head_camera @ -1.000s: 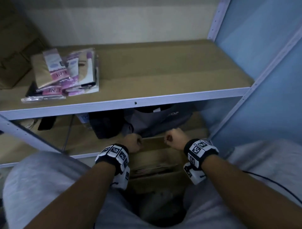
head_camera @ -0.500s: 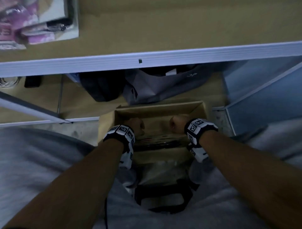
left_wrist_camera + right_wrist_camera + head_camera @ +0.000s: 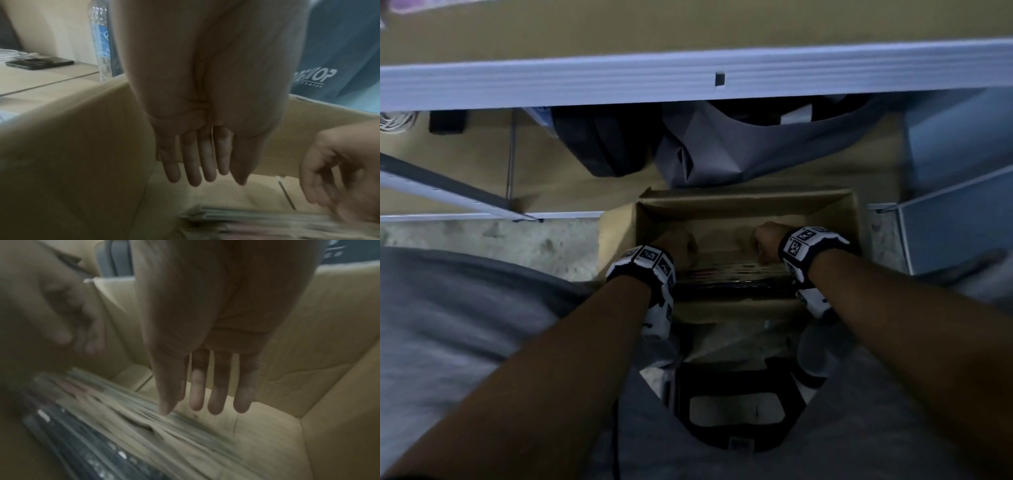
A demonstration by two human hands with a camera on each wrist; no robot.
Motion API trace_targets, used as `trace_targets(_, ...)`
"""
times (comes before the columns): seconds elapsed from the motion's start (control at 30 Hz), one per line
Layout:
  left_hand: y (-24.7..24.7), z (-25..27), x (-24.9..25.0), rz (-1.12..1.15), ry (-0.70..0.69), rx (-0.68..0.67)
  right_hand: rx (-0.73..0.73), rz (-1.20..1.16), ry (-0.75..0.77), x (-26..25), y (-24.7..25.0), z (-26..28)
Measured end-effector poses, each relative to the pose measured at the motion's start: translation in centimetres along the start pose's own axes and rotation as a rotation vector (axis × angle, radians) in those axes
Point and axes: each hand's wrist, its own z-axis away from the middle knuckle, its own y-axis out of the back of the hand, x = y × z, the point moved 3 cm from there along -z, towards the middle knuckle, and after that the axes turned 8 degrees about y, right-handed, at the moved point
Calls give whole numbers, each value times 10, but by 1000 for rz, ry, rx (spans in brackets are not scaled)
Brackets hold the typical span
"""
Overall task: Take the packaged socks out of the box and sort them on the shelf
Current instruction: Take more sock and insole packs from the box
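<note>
Both hands are reaching into the box (image 3: 743,202): left hand (image 3: 201,146) and right hand (image 3: 207,369) hanging open-fingered over the sock packs (image 3: 127,410), likely to grab some.

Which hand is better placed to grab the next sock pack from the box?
Right hand, probably: its thumb hangs just above the sock packs. Left hand hangs over the bare bottom of the box.

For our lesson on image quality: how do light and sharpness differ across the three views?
Head view: dim, bluish, lower edge smeared, brown cardboard box readable. Left wrist view: left hand fairly sharp, stacked sock packets blurred. Right wrist view: packets streaked by motion blur, right hand soft.
</note>
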Motion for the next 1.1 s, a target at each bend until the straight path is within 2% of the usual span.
trace_targets(0.13,4,-5,-1,15,-6,1,94,-22,-44,0,-4,-3)
trace_targets(0.27,6,-5,-3,55,-8,-10,-1,-41,-38,-1,-2,-9)
trace_targets(0.4,10,-4,-5,75,-21,-16,-9,-25,22,3,1,-14)
trace_targets(0.5,13,-3,-6,75,-42,11,13,-32,51,4,2,-15)
trace_targets(0.63,12,-3,-9,102,-33,29,22,22,9,5,2,-15)
trace_targets(0.77,13,-2,-10,105,-41,48,104,96,-41,3,8,-14)
trace_targets(0.9,15,-2,-11,151,-36,56,82,127,-21,-3,7,-21)
trace_targets(1.0,15,-1,-12,202,-55,107,16,160,-32,23,-14,-49)
trace_targets(1.1,15,-2,-13,206,-65,107,102,190,26,18,-9,-39)
